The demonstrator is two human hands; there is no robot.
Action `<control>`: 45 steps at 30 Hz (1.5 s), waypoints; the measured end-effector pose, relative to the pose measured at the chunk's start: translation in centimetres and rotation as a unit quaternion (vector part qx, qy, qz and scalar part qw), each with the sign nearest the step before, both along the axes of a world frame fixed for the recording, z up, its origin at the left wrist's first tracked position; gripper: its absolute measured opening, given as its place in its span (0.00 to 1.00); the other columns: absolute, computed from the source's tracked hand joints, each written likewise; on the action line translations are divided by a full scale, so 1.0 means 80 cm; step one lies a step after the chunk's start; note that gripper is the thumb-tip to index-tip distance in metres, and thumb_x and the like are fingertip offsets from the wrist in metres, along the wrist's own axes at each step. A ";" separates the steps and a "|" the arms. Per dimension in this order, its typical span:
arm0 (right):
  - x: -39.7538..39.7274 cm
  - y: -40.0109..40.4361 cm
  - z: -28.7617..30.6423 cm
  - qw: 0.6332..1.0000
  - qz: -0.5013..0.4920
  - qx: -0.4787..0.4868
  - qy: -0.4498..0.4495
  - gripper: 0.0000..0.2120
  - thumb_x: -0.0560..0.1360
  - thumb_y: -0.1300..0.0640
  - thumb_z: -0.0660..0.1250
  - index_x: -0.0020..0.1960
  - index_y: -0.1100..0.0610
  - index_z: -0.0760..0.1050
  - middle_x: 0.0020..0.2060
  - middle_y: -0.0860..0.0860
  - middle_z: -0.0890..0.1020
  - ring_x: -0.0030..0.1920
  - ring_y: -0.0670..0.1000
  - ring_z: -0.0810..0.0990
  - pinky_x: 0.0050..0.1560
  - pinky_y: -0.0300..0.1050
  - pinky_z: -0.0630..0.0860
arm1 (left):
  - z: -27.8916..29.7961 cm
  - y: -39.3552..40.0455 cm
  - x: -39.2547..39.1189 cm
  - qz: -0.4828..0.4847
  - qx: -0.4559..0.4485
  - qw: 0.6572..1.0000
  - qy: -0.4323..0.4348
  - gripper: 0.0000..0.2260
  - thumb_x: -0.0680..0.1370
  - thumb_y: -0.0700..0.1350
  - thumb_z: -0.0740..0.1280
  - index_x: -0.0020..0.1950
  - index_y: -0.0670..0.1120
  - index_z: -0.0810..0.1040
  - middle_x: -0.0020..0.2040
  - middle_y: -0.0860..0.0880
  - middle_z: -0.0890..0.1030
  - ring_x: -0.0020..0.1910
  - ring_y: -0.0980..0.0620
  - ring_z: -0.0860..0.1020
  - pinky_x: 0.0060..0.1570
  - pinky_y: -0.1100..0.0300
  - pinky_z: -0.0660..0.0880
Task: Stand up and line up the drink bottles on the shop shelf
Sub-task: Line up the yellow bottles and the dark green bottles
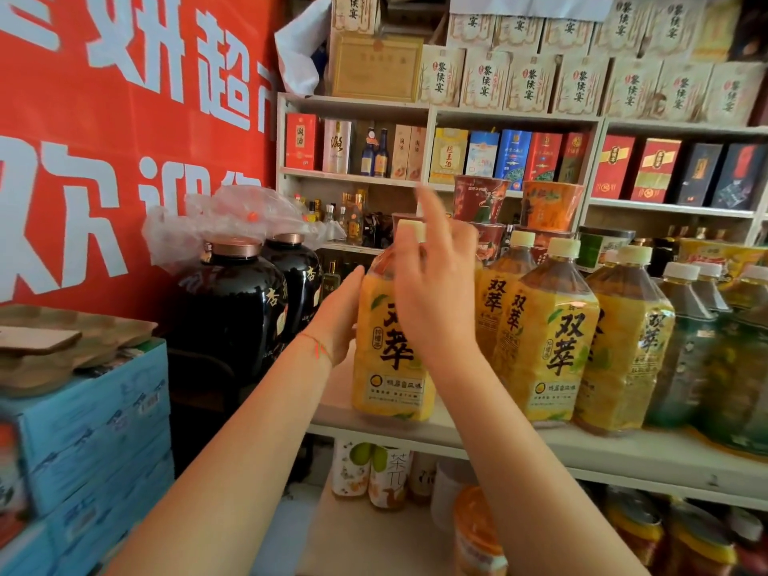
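Head view: left hand [338, 315] rests flat-fingered on the bottle [392, 326], upright at the shelf's [623, 459] left end; right hand [432, 284], fingers apart, holds nothing; best steady it and nudge it flush with its neighbours.

I am standing in a small grocery shop. White shelves [515, 114] in front of me are packed with boxed liquor [615, 166] in rows, more cream gift boxes [532, 83] stacked on top, instant noodle cups [480, 197] and many identical yellow-labelled drink bottles [548, 334] side by side. A big red banner [124, 118] with white characters covers the wall, and blue cartons [95, 430] are piled beside dark jars [232, 309].
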State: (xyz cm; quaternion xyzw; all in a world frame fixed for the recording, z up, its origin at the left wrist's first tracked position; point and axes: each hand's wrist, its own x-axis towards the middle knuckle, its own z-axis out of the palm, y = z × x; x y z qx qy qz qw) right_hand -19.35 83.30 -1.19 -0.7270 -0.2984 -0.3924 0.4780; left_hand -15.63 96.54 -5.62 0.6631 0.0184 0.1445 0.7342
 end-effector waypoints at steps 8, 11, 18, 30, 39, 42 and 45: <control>0.032 -0.015 -0.078 0.809 0.191 0.252 0.495 0.27 0.78 0.31 0.51 0.64 0.43 0.77 0.56 0.49 0.84 0.59 0.55 0.81 0.65 0.61 0.74 | 0.003 -0.048 -0.068 -0.014 -0.065 0.998 -0.021 0.31 0.81 0.68 0.49 0.56 0.49 0.85 0.53 0.43 0.86 0.54 0.43 0.84 0.57 0.44 0.79; 0.034 0.004 -0.081 0.823 0.179 0.243 0.481 0.31 0.68 0.27 0.53 0.61 0.41 0.78 0.53 0.49 0.85 0.56 0.54 0.82 0.62 0.62 0.76 | 0.008 -0.045 -0.072 0.047 -0.059 0.997 -0.032 0.30 0.82 0.66 0.50 0.53 0.48 0.85 0.47 0.44 0.87 0.51 0.44 0.85 0.51 0.49 0.81; 0.025 0.015 -0.079 0.816 0.191 0.245 0.487 0.29 0.70 0.30 0.48 0.53 0.43 0.81 0.50 0.50 0.86 0.54 0.55 0.83 0.62 0.60 0.76 | 0.009 -0.045 -0.071 0.093 -0.058 0.992 -0.064 0.28 0.83 0.64 0.50 0.50 0.49 0.84 0.43 0.47 0.87 0.46 0.48 0.85 0.42 0.56 0.79; 0.000 -0.104 -0.009 0.990 -0.128 0.011 -0.049 0.18 0.78 0.58 0.62 0.67 0.56 0.74 0.60 0.52 0.75 0.60 0.51 0.73 0.61 0.46 0.70 | 0.017 -0.102 -0.089 0.436 0.265 0.762 -0.398 0.12 0.80 0.38 0.61 0.62 0.39 0.77 0.60 0.45 0.77 0.63 0.47 0.74 0.67 0.47 0.68; 0.057 -0.161 0.003 0.907 -0.313 -0.273 0.062 0.36 0.78 0.39 0.60 0.80 0.49 0.51 0.60 0.61 0.74 0.59 0.62 0.75 0.61 0.55 0.70 | 0.006 -0.202 -0.021 0.146 0.224 0.949 -0.168 0.14 0.81 0.45 0.59 0.66 0.49 0.73 0.62 0.52 0.75 0.61 0.55 0.73 0.65 0.54 0.71; 0.062 -0.174 0.011 0.924 -0.247 -0.284 0.070 0.28 0.78 0.41 0.62 0.75 0.46 0.62 0.59 0.59 0.72 0.59 0.62 0.73 0.62 0.55 0.69 | 0.015 -0.197 0.015 0.117 0.168 0.975 -0.082 0.19 0.79 0.45 0.59 0.70 0.51 0.73 0.65 0.50 0.76 0.64 0.49 0.74 0.66 0.45 0.73; 0.063 -0.198 0.021 0.939 -0.120 -0.299 0.120 0.23 0.77 0.39 0.65 0.70 0.43 0.69 0.57 0.54 0.69 0.57 0.58 0.73 0.62 0.52 0.73 | 0.013 -0.187 0.053 0.131 0.168 0.974 -0.073 0.24 0.72 0.49 0.59 0.68 0.57 0.75 0.63 0.50 0.78 0.62 0.48 0.77 0.64 0.43 0.75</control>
